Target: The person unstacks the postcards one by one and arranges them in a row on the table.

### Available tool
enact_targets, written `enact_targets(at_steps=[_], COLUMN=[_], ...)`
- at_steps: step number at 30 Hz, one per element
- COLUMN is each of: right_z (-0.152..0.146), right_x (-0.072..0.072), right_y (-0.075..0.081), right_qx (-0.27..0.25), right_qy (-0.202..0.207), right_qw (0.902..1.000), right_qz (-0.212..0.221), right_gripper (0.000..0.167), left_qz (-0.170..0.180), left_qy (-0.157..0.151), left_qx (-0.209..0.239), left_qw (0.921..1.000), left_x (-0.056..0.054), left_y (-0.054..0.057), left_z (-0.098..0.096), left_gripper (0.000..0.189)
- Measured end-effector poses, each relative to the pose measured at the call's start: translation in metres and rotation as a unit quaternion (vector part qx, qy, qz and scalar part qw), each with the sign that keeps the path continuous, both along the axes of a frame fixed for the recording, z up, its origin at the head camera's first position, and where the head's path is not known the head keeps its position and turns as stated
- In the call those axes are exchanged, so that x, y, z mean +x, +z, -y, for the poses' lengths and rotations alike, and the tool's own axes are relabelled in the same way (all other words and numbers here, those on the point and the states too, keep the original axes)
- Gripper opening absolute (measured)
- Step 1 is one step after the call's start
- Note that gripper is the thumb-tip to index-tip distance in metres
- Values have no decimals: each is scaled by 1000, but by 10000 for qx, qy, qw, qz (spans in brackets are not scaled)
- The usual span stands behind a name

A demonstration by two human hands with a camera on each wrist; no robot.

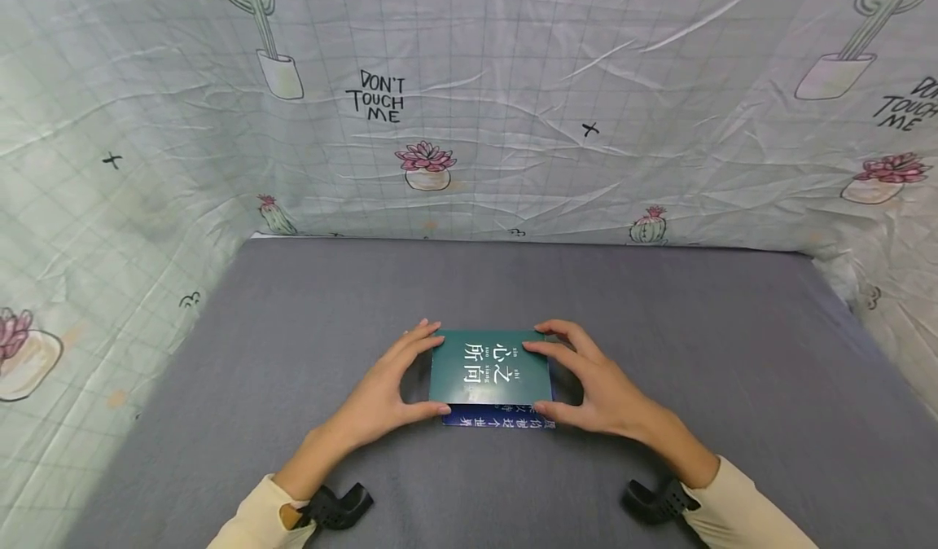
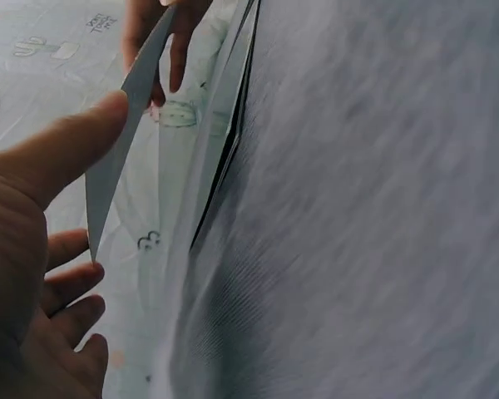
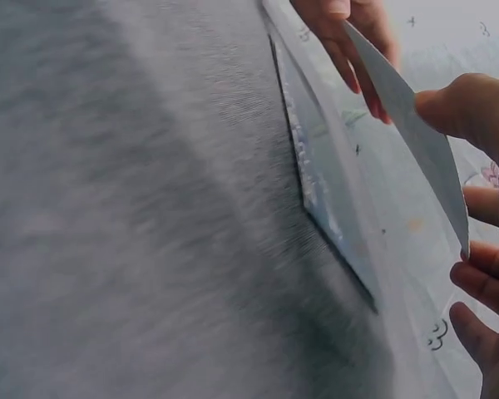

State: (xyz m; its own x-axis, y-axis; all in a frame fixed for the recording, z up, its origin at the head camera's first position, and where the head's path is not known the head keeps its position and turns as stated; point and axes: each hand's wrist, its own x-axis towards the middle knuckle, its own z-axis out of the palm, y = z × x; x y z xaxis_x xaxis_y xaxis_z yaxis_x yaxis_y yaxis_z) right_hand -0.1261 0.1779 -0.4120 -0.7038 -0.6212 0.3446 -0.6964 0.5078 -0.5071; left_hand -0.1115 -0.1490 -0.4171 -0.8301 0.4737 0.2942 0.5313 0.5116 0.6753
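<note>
A green card [image 1: 489, 390] with white Chinese characters is held level above the table between both hands. My left hand [image 1: 377, 394] grips its left end, thumb on the near edge and fingertips at the far edge. At the right end my right hand [image 1: 608, 390] grips it the same way. The left wrist view shows the card [image 2: 121, 170] edge-on and slightly bowed, raised off the surface. Beneath it, a dark blue card [image 1: 498, 420] with white characters lies on the grey cloth; the green card hides most of it. The right wrist view shows this lower card [image 3: 328, 208] apart from the hands.
Grey cloth [image 1: 330, 288] covers the table. A pale curtain [image 1: 498, 109] printed with cacti and lettering hangs behind it and along both sides. Black wrist mounts [image 1: 340, 507] sit at both cream sleeves.
</note>
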Motion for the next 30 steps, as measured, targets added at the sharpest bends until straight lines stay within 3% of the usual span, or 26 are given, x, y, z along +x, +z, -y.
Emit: enact_targets(at_steps=[12, 23, 30], right_z=[20, 43, 55], right_x=[-15, -30, -46], right_y=[10, 16, 15], right_qx=[0, -81, 10], right_qy=[-12, 10, -3], right_qw=[9997, 9994, 9994], right_qz=[-232, -346, -342], right_gripper=[67, 66, 66], left_qz=[-94, -11, 109], left_qy=[126, 550, 753], left_qx=[94, 70, -92], left_qw=[9998, 9985, 9971], left_x=[-16, -23, -34], left_y=[17, 22, 24], left_z=[15, 28, 33], left_gripper=[83, 85, 84])
